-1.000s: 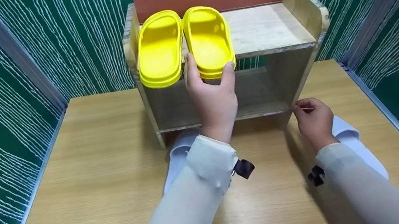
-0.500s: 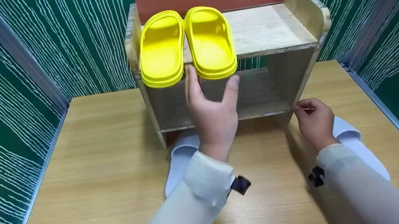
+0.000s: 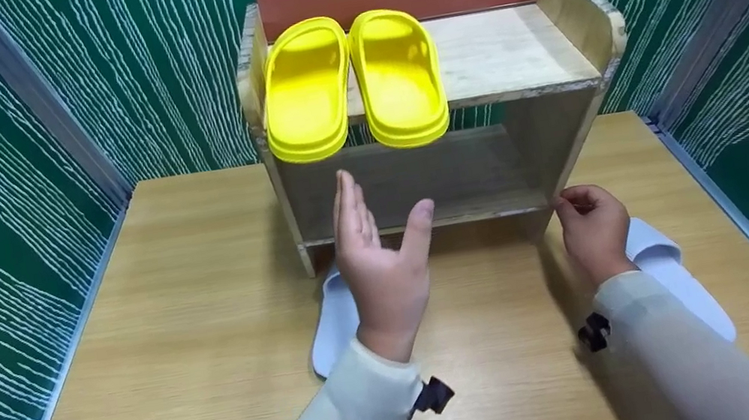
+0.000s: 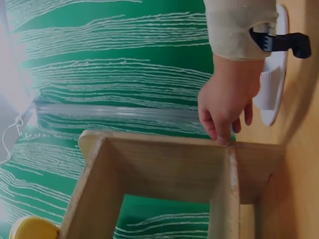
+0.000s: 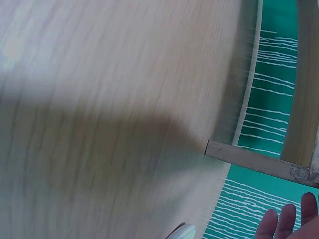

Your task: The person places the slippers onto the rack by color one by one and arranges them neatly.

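Note:
Two yellow clogs, the left one (image 3: 303, 100) and the right one (image 3: 403, 87), sit side by side on the top board of a small wooden shoe rack (image 3: 508, 51), heels over its front edge. My left hand (image 3: 386, 280) is in front of the rack, below the clogs, fingers straight, thumb spread, holding nothing. At the rack's right front edge, my right hand (image 3: 594, 226) has its thumb and curled index finger on the side panel. The left wrist view shows that right hand (image 4: 229, 99) at the panel edge near the lower board.
A pale slipper (image 3: 333, 323) lies on the wooden table (image 3: 177, 349), partly behind my left hand. Another pale slipper (image 3: 680, 288) lies at the right, partly under my right forearm. Green walls with white lines (image 3: 2, 303) enclose the table.
My left hand has let go of the right yellow clog and drawn back, down and slightly left, its fingers straightening. The clogs stay on the rack, and my right hand keeps its place.

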Motion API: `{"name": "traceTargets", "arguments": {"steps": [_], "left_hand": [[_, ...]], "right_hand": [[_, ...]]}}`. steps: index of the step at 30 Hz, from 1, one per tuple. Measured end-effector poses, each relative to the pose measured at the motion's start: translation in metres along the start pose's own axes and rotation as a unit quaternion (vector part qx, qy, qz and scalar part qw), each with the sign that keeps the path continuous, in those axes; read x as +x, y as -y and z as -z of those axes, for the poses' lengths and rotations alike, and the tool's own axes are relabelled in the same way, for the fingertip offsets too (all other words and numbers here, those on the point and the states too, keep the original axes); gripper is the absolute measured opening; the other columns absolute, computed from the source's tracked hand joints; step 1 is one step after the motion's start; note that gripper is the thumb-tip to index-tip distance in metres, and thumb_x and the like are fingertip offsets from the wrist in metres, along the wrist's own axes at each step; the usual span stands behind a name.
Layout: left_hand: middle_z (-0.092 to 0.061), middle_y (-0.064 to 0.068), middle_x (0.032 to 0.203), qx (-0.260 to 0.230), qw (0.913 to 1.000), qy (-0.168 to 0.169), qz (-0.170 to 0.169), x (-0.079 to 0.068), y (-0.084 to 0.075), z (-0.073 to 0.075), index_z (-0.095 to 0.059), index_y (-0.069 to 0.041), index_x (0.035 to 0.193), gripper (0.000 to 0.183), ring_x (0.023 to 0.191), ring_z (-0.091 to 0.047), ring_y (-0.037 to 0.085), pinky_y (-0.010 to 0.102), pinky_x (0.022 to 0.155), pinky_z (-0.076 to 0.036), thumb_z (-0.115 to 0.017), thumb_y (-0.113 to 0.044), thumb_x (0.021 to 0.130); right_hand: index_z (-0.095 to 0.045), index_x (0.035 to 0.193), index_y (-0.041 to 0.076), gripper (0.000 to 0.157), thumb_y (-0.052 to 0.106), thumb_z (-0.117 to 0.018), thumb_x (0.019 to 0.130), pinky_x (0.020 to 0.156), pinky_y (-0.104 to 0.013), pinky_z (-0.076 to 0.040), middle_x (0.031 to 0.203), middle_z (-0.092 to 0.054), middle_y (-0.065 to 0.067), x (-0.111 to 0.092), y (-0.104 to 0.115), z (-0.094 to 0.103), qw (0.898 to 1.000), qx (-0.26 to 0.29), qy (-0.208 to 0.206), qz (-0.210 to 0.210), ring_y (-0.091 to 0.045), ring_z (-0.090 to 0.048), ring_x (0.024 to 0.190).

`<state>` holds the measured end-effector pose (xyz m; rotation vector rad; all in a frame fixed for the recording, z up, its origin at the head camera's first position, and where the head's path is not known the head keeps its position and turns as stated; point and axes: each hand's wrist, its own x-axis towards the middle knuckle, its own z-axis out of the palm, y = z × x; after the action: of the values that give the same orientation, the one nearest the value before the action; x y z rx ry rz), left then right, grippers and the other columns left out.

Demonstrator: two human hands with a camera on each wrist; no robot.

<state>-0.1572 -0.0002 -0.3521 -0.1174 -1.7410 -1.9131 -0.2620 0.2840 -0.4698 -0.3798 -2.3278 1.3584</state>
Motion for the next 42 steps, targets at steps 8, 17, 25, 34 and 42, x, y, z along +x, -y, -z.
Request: {"name": "traceTargets", "arguments": {"steps": [8,17,25,34,42], "left_hand": [[-0.026,0.01,0.173,0.004,0.9998,-0.017,0.012,-0.008,0.028,0.022,-0.028,-0.001,0.164,0.089,0.159,-0.029,0.023,0.033,0.128,-0.027,-0.08,-0.019,0.094],[-0.025,0.017,0.173,0.011,0.9974,-0.043,0.056,-0.016,0.058,0.055,-0.026,0.003,0.164,0.09,0.16,-0.025,0.03,0.042,0.13,-0.025,-0.08,-0.016,0.094],[-0.027,0.017,0.172,0.036,0.9946,-0.045,0.086,-0.027,0.077,0.08,-0.026,0.002,0.164,0.09,0.16,-0.027,0.029,0.041,0.129,-0.025,-0.08,-0.015,0.094],[-0.028,0.02,0.171,0.058,0.9899,-0.019,0.128,-0.039,0.097,0.104,-0.029,0.002,0.164,0.09,0.158,-0.03,0.036,0.05,0.128,-0.027,-0.082,-0.012,0.092],[-0.031,0.02,0.17,0.074,0.9872,0.016,0.14,-0.045,0.108,0.123,-0.032,0.0,0.163,0.091,0.156,-0.032,0.04,0.049,0.127,-0.028,-0.084,-0.009,0.09]], "right_hand": [[-0.074,0.106,0.0,0.016,0.014,-0.071,0.1,0.073,-0.016,-0.049,0.087,-0.066,0.013,-0.001,-0.003,-0.003,0.999,0.037,-0.029,0.017,-0.004,-0.06,0.083],[-0.074,0.11,-0.001,0.019,0.015,-0.07,0.101,0.074,-0.016,-0.049,0.091,-0.066,0.01,-0.001,-0.002,-0.003,0.999,0.035,-0.021,0.007,-0.006,-0.059,0.086],[-0.072,0.12,0.001,0.025,0.02,-0.066,0.105,0.078,-0.019,-0.052,0.104,-0.066,0.004,0.0,0.0,0.0,0.999,0.037,0.004,-0.038,-0.01,-0.06,0.096],[-0.075,0.104,0.01,0.009,0.017,-0.07,0.102,0.075,-0.018,-0.051,0.098,-0.068,0.002,0.0,0.0,-0.002,0.999,0.044,-0.015,-0.019,-0.009,-0.06,0.09],[-0.074,0.101,0.006,0.01,0.016,-0.071,0.1,0.075,-0.019,-0.049,0.088,-0.065,0.011,-0.002,0.0,-0.005,0.999,0.045,-0.025,-0.008,-0.007,-0.059,0.086]]}}
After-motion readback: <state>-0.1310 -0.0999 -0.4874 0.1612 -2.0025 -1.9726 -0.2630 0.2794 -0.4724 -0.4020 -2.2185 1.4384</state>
